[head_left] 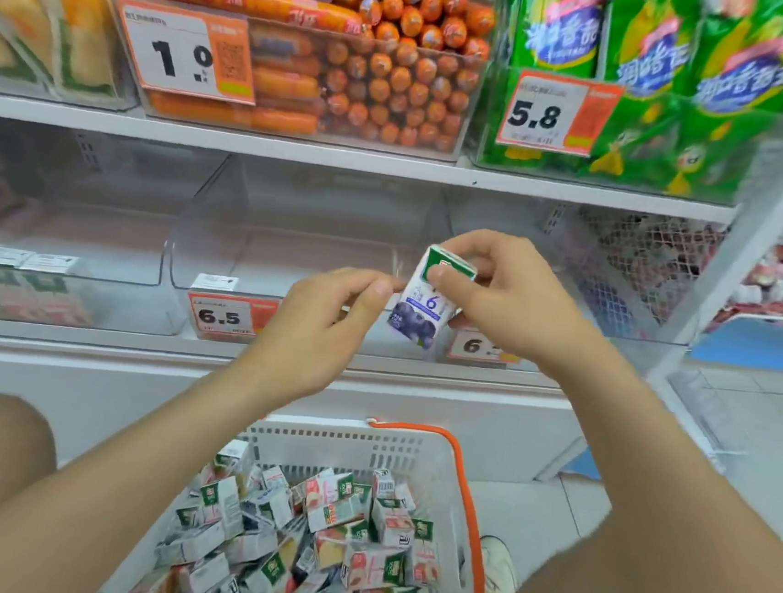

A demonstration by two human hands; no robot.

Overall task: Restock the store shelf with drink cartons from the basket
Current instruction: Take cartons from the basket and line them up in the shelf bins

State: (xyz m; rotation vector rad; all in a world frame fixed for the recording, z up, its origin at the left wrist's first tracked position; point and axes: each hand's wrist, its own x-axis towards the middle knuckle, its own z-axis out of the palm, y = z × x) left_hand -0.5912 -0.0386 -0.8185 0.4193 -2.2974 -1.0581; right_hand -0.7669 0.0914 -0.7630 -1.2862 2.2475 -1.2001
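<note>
Above basket (342,439), right hand (513,298) grips blueberry carton (419,308); left hand (325,323) curled just beside, grasp unclear

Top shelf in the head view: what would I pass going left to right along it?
Blurred pale packs → orange sausages → green snack bags.
</note>
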